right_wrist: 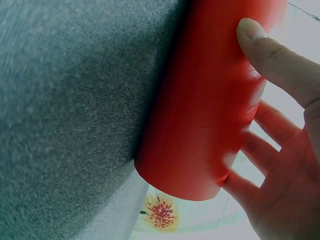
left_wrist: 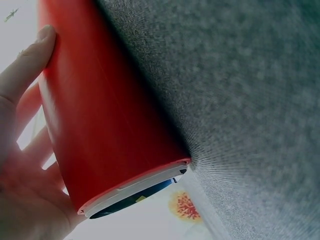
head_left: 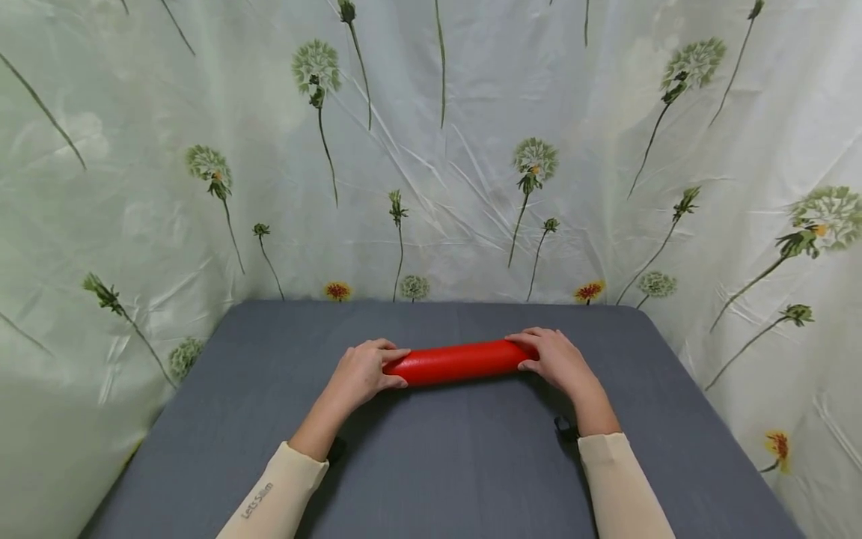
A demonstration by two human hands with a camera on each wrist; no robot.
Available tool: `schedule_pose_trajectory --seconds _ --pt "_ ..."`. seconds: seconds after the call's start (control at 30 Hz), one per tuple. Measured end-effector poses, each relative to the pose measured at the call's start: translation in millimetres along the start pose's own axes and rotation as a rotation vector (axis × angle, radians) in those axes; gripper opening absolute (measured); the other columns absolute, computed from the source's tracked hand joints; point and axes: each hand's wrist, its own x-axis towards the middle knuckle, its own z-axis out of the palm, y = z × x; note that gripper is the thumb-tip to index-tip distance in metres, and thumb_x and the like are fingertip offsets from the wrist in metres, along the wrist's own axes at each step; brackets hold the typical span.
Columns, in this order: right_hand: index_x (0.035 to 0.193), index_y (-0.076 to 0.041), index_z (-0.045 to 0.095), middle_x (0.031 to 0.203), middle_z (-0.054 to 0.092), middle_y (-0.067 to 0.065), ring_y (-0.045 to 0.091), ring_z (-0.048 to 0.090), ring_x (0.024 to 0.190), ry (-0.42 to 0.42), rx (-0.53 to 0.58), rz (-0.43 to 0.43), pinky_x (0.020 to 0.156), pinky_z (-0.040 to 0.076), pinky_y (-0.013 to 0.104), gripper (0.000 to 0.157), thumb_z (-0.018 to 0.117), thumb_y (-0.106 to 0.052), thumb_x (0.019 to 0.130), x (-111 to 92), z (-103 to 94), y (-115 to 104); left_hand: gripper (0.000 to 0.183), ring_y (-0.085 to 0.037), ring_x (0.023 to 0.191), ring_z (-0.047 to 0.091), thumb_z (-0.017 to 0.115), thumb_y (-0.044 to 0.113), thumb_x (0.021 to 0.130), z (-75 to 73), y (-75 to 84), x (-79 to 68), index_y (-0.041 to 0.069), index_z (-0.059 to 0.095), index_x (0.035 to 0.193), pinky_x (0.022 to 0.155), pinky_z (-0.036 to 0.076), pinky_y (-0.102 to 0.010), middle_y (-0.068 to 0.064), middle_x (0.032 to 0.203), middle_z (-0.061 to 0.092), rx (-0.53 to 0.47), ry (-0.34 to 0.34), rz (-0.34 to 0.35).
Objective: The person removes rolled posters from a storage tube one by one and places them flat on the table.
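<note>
Evidently, we have one red cylinder [head_left: 458,364] under inspection, lying crosswise over the grey tabletop [head_left: 431,464], towards its far edge. It runs slightly askew, the right end set a little farther off than the left. We cannot determine whether it bears fully on the cloth or sits just clear of it; a dark shadow line runs along its underside.

Both hands grasp it, one near each end. We find the left hand [head_left: 364,370] with its thumb [left_wrist: 35,57] on the near side and its other fingers reaching round the far side. The right hand [head_left: 555,359] mirrors this, its thumb [right_wrist: 272,50] laid along the near side. In our judgement, so wide a spacing serves to hold a long, smooth body steady and stop it rolling, while the opposed thumbs make up for the lack of any handle.

The ends differ: we note a pale rim [left_wrist: 134,187] round a dark recess at the left one, whereas the right shows plain red. The left palm stands beside that rim, leaving it uncovered.
</note>
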Motion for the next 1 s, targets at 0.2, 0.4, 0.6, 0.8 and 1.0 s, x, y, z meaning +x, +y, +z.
schedule_pose_trajectory --seconds 0.2,0.4,0.6,0.8,1.0 --pt "0.148 -0.02 0.064 0.149 0.062 0.02 0.042 0.053 0.142 0.037 0.011 -0.007 0.125 0.025 0.069 0.057 0.081 -0.017 0.093 6 -2.1 1 0.058 -0.029 0.116 0.068 0.092 0.038 0.082 -6.8 1.7 4.2 0.027 0.074 0.137 0.093 0.054 -0.05 -0.005 0.131 0.074 0.032 0.013 0.006" --pt "0.149 -0.019 0.063 0.149 0.062 0.019 0.041 0.053 0.143 0.071 -0.009 -0.026 0.124 0.025 0.07 0.057 0.08 -0.015 0.094 5 4.0 4 0.059 -0.029 0.118 0.067 0.09 0.037 0.084 -6.2 5.0 2.3 0.027 0.073 0.139 0.095 0.053 -0.051 -0.005 0.133 0.072 0.049 -0.012 -0.01" --pt "0.147 -0.018 0.064 0.146 0.063 0.018 0.04 0.054 0.141 0.116 -0.033 -0.044 0.122 0.028 0.072 0.057 0.081 -0.014 0.093 3 11.7 5 0.063 -0.033 0.128 0.062 0.088 0.026 0.087 -13.3 2.6 -4.3 0.026 0.067 0.146 0.107 0.05 -0.058 -0.009 0.141 0.067 0.014 -0.105 -0.032" --pt "0.148 -0.017 0.063 0.145 0.063 0.018 0.042 0.053 0.141 0.149 -0.065 -0.023 0.12 0.03 0.073 0.057 0.081 -0.016 0.093 4 15.3 5 0.057 -0.032 0.123 0.062 0.089 0.023 0.087 -20.1 -4.7 -4.2 0.027 0.071 0.141 0.103 0.054 -0.054 -0.008 0.136 0.067 0.0 -0.086 -0.084" --pt "0.15 -0.016 0.061 0.152 0.059 0.023 0.047 0.047 0.146 0.145 -0.087 -0.003 0.119 0.031 0.073 0.058 0.079 -0.013 0.094 6 16.7 3 0.052 -0.03 0.119 0.065 0.088 0.025 0.088 -17.3 -10.9 -4.1 0.023 0.073 0.138 0.099 0.056 -0.051 -0.007 0.13 0.07 -0.028 -0.059 -0.086"
